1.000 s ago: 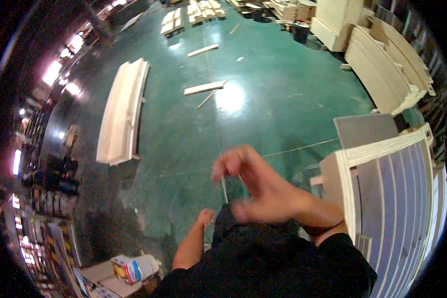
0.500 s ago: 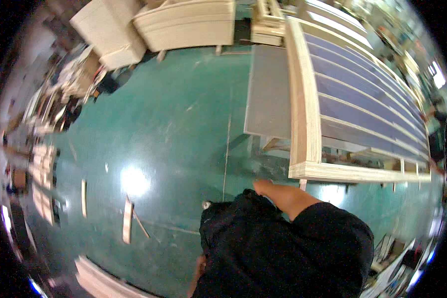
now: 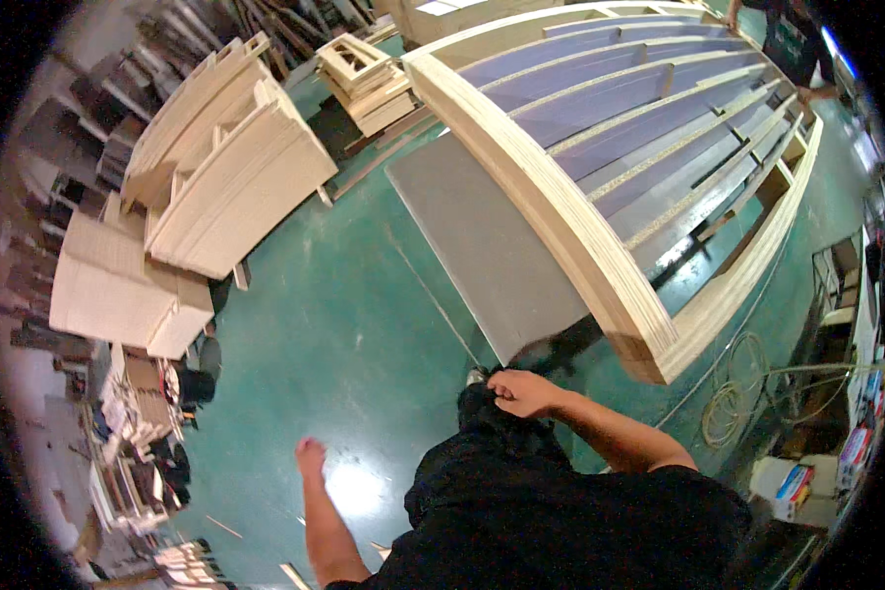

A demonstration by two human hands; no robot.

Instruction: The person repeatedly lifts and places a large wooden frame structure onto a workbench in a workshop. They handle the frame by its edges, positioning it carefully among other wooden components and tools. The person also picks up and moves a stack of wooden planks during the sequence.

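My right hand [image 3: 523, 392] hangs in front of my dark trousers with its fingers curled in, and I see nothing in it. Close by stands a large frame of light wood [image 3: 570, 211], raised off the floor, with parallel slats and bluish-grey panels between them. My right hand is apart from its near corner. Out to the left, my left hand [image 3: 310, 455] hangs over the green floor, touching nothing I can see; its fingers are blurred. A flat grey board [image 3: 477, 236] lies low beside and partly under the frame.
Pale box-like wooden pieces [image 3: 246, 187] stand at the left, near a stack of small frames [image 3: 364, 84]. Another person [image 3: 795, 44] is at the frame's far right end. A coiled hose [image 3: 733, 393] lies on the floor at right, near cartons [image 3: 792, 487]. Wood scraps [image 3: 192, 562] lie lower left.
My view has swung to the left, so the frame now sits at an angle and the pale box-like pieces show more fully. My left hand has come forward into clear sight.
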